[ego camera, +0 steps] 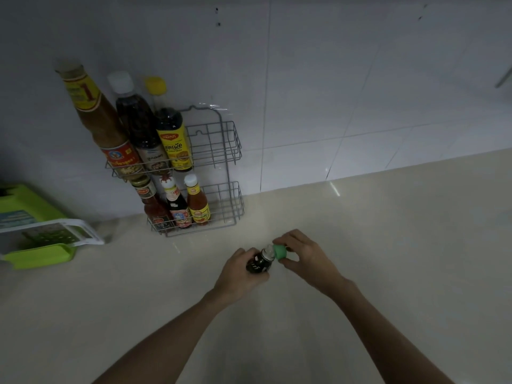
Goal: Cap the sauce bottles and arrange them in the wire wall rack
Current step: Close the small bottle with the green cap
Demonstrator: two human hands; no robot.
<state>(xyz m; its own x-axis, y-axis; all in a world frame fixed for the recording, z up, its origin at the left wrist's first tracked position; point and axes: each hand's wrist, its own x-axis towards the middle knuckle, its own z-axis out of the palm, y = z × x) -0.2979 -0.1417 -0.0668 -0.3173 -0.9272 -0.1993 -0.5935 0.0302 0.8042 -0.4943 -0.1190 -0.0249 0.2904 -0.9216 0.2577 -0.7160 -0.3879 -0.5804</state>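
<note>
Gripping a small dark glass sauce bottle [259, 263] in my left hand [240, 275] above the pale stone counter [388, 245], I pinch its green plastic cap [279, 252] in my right hand [302, 252], the cap just beside the bare neck, not yet on. Behind, against the white tiled wall [332, 79], the grey two-tier wire rack [221, 151] holds six capped bottles, three per tier.

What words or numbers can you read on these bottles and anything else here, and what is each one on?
"1": on the tall brown sauce bottle, upper shelf of the wire rack.
Thai script, partly legible: on the yellow-labelled bottle.
The other rack bottles, the dark bottle in the left hand and the green box: print too blurred.
</note>
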